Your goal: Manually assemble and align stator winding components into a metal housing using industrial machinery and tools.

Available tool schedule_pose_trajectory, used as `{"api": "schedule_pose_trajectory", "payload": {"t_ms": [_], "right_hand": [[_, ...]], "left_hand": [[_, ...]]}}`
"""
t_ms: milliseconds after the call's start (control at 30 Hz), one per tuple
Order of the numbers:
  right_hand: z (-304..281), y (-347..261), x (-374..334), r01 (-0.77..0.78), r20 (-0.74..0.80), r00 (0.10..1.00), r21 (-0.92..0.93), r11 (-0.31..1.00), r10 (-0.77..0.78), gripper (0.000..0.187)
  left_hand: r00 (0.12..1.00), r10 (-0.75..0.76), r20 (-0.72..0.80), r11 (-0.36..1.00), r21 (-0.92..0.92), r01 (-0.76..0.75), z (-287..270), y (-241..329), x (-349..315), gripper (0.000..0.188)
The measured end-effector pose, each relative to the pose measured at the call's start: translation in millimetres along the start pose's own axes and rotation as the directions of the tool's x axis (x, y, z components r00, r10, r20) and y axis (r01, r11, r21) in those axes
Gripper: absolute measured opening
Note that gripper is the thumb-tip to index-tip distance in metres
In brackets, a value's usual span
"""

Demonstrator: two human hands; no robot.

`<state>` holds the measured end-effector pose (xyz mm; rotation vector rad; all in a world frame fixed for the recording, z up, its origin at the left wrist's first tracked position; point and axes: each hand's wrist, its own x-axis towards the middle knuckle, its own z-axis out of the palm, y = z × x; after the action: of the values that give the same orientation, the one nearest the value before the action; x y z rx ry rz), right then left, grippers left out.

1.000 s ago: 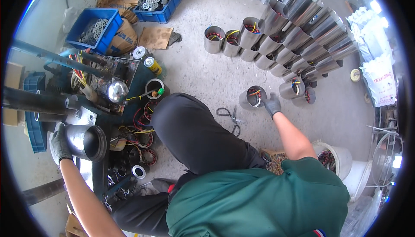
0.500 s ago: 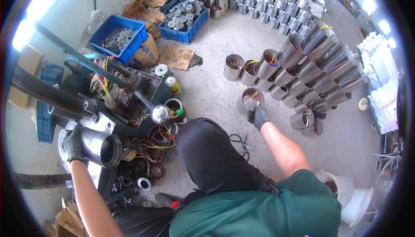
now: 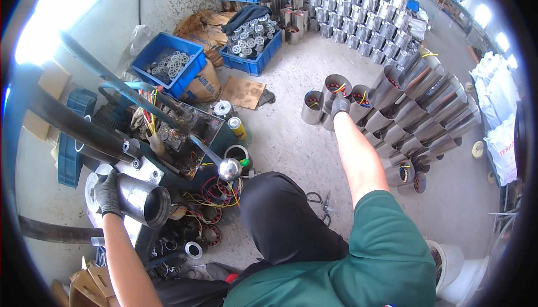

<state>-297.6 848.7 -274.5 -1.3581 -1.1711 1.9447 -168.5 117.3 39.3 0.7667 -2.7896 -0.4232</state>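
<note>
My left hand (image 3: 107, 194), in a dark grey glove, is closed over the side of a thick steel cylinder (image 3: 137, 198) lying on its side at the machine. The open end of this cylinder faces right. With my arm stretched forward, my right hand (image 3: 340, 105), also gloved, grips the near rim of a shiny metal motor housing (image 3: 330, 91). Red windings and coloured wires show inside it. The housing is over the left end of a stack of similar housings (image 3: 395, 114); whether it rests on them I cannot tell. My right fingertips are partly hidden.
A long lever with a ball knob (image 3: 229, 169) sticks out from the machine. Scissors (image 3: 326, 206) lie on the floor by my knee. Blue bins (image 3: 193, 63) of metal parts stand at the back left. A spray can (image 3: 237, 128) and loose wound rings (image 3: 211, 234) are beside the machine.
My right hand has carried the motor housing forward, from near my knee to the stack's left end. My left hand stays on the steel cylinder. The whole view has shifted slightly.
</note>
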Motion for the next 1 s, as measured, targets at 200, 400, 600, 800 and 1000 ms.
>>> {"api": "schedule_pose_trajectory", "payload": {"t_ms": [200,400,600,800,1000], "right_hand": [[-14.4,58.6,-24.3,0.180,0.220,0.968,-0.252,0.951,-0.125,0.037],[4.1,50.4,-199.7,0.796,0.890,0.257,-0.416,0.439,0.378,0.040],[41.9,-45.4,-431.4,0.949,0.759,-0.311,0.275,0.152,0.572,0.055],[33.3,54.7,-572.8,0.742,0.758,-0.409,-0.047,0.669,0.507,0.067],[35.6,108.4,-636.5,0.395,0.936,-0.103,-0.273,0.877,0.338,0.049]], "left_hand": [[0.999,0.012,-0.050,0.975,-0.221,-0.022,14.1,-5.5,-1.8,0.047],[0.992,0.054,-0.112,0.993,-0.099,-0.065,20.4,-36.5,9.8,0.056],[0.983,-0.024,-0.182,0.983,-0.186,-0.010,23.0,-16.4,-5.8,0.057],[0.913,-0.234,-0.335,0.881,-0.469,0.054,27.4,-36.3,-23.0,0.036],[0.765,-0.044,-0.643,0.880,-0.388,-0.275,52.9,-75.7,-59.9,0.028]]}}
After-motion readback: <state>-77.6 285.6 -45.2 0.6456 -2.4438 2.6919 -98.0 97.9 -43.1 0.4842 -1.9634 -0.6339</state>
